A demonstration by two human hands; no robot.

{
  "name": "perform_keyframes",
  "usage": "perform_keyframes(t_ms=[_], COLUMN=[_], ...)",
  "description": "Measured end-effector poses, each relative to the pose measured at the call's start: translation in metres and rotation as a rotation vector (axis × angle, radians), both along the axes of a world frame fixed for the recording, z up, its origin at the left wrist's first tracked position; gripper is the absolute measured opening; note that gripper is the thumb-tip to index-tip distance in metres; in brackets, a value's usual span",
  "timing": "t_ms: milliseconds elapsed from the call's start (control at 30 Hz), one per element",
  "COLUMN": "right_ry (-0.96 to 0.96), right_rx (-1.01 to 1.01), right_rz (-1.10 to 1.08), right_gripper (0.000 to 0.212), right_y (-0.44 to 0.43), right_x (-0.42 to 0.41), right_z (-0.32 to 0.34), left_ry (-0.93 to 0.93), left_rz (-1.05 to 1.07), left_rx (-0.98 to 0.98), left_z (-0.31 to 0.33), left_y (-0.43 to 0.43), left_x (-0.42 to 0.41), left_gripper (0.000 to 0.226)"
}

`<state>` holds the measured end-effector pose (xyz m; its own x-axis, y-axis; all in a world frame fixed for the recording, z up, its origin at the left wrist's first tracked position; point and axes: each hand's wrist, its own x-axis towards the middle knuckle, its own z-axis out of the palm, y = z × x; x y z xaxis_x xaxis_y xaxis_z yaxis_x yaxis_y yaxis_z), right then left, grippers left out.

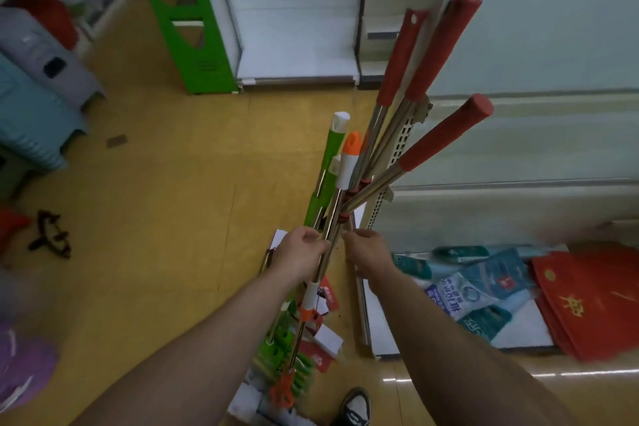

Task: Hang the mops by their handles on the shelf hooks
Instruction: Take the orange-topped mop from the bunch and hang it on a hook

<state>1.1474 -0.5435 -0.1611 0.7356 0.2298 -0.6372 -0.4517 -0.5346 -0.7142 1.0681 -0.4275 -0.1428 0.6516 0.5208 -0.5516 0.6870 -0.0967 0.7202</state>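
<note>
Several mops stand bunched upright in front of me, their heads on the floor by my feet. My left hand grips the metal pole of the orange-and-white-handled mop, with a green-handled mop right beside it. My right hand closes around the poles of the red-grip mops, three of which fan out up and right against a perforated shelf upright. No shelf hooks are visible.
White store shelving runs along the right, its bottom shelf holding blue packets and red bags. A green rack stands ahead, plastic stools at left, a black object on the yellow floor. My shoe shows below.
</note>
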Motion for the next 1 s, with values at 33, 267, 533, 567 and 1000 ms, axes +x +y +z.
perform_keyframes(t_ms=[33,267,533,567,1000], right_ry=[0.01,0.089,-0.041,-0.033,0.012], right_rx=[0.004,0.049,-0.079,-0.065,0.113], right_rz=[0.005,0.071,0.183,0.16,-0.024], right_gripper=[0.02,0.009,0.024,0.024,0.024], right_y=[0.002,0.022,0.048,0.049,0.045], right_x=[0.004,0.029,0.038,0.038,0.033], right_z=[-0.003,-0.023,-0.041,-0.042,-0.061], left_ry=[0.006,0.024,0.054,0.053,0.016], left_rz=[0.012,0.1,0.095,0.087,-0.085], left_rx=[0.005,0.018,0.022,0.032,-0.036], left_z=[-0.004,-0.03,-0.062,-0.065,-0.101], left_y=[0.0,0.008,0.02,0.021,0.034], left_x=[0.004,0.011,0.007,0.006,0.035], left_gripper=[0.038,0.037,0.044,0.044,0.054])
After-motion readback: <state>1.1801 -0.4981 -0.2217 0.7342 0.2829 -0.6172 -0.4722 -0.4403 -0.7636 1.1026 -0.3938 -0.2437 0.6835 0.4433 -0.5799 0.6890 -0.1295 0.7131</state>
